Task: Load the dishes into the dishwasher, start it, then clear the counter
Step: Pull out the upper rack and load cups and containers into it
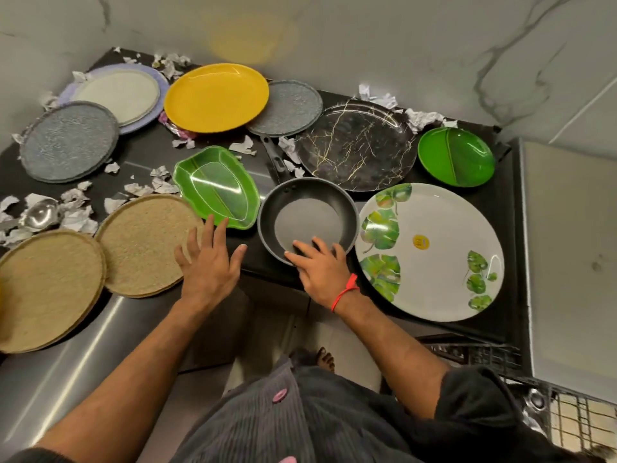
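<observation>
A black frying pan [309,208] sits near the front edge of the dark counter [153,155], handle pointing away. My right hand [320,267] grips its near rim, fingers curled inside. My left hand [208,259] hovers with spread fingers, fingertips at the near edge of a green leaf-shaped dish [217,185]. A white plate with green leaves [430,252] lies right of the pan. Behind are a black marbled plate [357,145], a green divided plate [455,157] and a yellow plate [216,96].
Round mats lie about: two tan [147,242], two grey [68,140], one pale on lilac [120,91]. Torn paper scraps [160,182] litter the counter; a steel ladle [38,213] lies at left. The dishwasher rack [574,419] shows at lower right.
</observation>
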Demonstrator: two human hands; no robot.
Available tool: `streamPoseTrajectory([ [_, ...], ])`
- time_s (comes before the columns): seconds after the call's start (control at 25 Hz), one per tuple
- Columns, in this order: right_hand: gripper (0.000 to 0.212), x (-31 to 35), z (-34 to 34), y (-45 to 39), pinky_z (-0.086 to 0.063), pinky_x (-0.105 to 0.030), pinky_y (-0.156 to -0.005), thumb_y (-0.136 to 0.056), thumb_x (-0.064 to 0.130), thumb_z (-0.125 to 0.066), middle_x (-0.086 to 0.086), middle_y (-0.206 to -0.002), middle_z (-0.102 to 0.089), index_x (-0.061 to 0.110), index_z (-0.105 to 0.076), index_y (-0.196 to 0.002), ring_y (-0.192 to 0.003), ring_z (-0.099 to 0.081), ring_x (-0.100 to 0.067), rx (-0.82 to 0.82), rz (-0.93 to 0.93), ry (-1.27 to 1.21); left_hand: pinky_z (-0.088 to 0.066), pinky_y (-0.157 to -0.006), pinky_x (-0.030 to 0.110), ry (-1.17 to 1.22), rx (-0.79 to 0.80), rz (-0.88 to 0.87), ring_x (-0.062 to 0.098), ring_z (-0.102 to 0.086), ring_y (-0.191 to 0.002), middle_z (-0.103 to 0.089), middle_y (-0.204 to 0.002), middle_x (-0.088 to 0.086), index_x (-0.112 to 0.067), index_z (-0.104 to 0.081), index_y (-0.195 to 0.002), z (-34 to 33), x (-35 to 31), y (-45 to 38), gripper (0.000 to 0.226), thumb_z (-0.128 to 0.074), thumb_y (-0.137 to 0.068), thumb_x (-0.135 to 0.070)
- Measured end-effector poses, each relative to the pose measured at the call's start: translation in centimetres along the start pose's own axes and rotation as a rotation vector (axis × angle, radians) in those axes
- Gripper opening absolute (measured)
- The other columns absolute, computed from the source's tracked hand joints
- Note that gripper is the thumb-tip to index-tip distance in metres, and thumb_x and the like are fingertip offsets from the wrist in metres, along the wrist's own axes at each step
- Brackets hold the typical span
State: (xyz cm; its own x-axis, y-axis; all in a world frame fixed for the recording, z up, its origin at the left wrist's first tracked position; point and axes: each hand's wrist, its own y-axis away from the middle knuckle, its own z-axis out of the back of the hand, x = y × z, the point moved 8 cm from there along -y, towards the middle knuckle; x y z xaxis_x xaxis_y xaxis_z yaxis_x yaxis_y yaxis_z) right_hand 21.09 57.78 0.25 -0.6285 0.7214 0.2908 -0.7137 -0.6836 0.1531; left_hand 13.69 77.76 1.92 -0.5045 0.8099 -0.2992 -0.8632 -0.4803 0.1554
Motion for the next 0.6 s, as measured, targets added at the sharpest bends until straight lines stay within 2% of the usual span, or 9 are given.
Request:
streamPoseTrajectory([
  [0.12, 0.048, 2.0, -0.4, -0.9, -0.026, -0.056, -0.107, -0.099, 0.024, -0.046, 0.009, -0.156, -0.037, 0.034, -0.044, -0.146, -0.146, -0.025, -0.032, 0.017, 0.034, -0.010, -0.001, -0.118, 0.066, -0.047, 0.071, 0.000, 0.034, 0.000, -0.155, -0.004, -0.170, -0.009, -0.041, -0.011, -0.159, -1.2, -1.2, -0.4, 0.058, -0.029, -0.106, -0.052],
  [0.24, 0.061, 2.7, -0.5, -2.0, -0.018, -0.054, -0.113, -0.097, 0.010, -0.046, 0.011, -0.160, -0.029, 0.033, -0.033, -0.151, -0.150, -0.015, -0.025, 0.123, 0.136, -0.038, -0.002, -0.119, 0.068, -0.105, 0.132, 0.034, 0.036, 0.002, -0.155, 0.000, -0.170, -0.011, -0.045, -0.008, -0.159, -1.6, -0.6, -1.2, 0.056, -0.031, -0.107, -0.043],
  [0.32, 0.063, 1.4, 0.4, -3.4, -0.017, -0.047, -0.115, -0.092, 0.002, -0.050, 0.010, -0.157, -0.037, 0.031, -0.042, -0.148, -0.150, -0.021, -0.021, 0.172, 0.208, -0.114, -0.003, -0.118, 0.069, -0.100, 0.157, 0.038, 0.036, 0.004, -0.155, 0.003, -0.170, -0.012, -0.047, -0.007, -0.159, -1.5, 0.0, -1.7, 0.059, -0.035, -0.108, -0.036],
  [0.4, 0.051, -1.0, 2.0, -4.8, -0.015, -0.040, -0.116, -0.093, 0.002, -0.055, 0.006, -0.148, -0.050, 0.024, -0.056, -0.138, -0.147, -0.031, -0.020, 0.188, 0.225, -0.183, -0.002, -0.118, 0.070, -0.093, 0.178, 0.024, 0.036, 0.005, -0.155, 0.005, -0.169, -0.013, -0.048, -0.006, -0.158, -1.5, 0.4, -2.0, 0.064, -0.038, -0.107, -0.029],
  [0.52, 0.045, -4.0, 3.7, -5.4, -0.006, -0.040, -0.121, -0.088, -0.005, -0.058, 0.001, -0.138, -0.059, 0.016, -0.065, -0.127, -0.144, -0.037, -0.020, 0.238, 0.242, -0.278, -0.002, -0.118, 0.069, -0.084, 0.157, 0.025, 0.036, 0.003, -0.155, 0.005, -0.170, -0.012, -0.048, -0.007, -0.159, -1.4, 0.3, -2.1, 0.067, -0.041, -0.106, -0.022],
  [0.56, 0.048, -4.6, 4.2, -5.2, -0.012, -0.039, -0.122, -0.086, -0.008, -0.055, -0.001, -0.137, -0.061, 0.016, -0.066, -0.125, -0.140, -0.042, -0.019, 0.233, 0.246, -0.357, -0.002, -0.119, 0.069, -0.079, 0.145, 0.028, 0.035, 0.003, -0.155, 0.005, -0.170, -0.012, -0.047, -0.008, -0.159, -1.5, 0.2, -2.0, 0.068, -0.041, -0.106, -0.021],
  [0.6, 0.051, -5.0, 5.0, -4.9, -0.029, -0.033, -0.118, -0.084, -0.009, -0.052, -0.004, -0.135, -0.062, 0.017, -0.067, -0.124, -0.130, -0.053, -0.015, 0.187, 0.231, -0.446, -0.002, -0.119, 0.068, -0.075, 0.133, 0.027, 0.035, 0.003, -0.155, 0.005, -0.170, -0.012, -0.046, -0.008, -0.159, -1.5, 0.0, -2.0, 0.069, -0.042, -0.106, -0.020],
])
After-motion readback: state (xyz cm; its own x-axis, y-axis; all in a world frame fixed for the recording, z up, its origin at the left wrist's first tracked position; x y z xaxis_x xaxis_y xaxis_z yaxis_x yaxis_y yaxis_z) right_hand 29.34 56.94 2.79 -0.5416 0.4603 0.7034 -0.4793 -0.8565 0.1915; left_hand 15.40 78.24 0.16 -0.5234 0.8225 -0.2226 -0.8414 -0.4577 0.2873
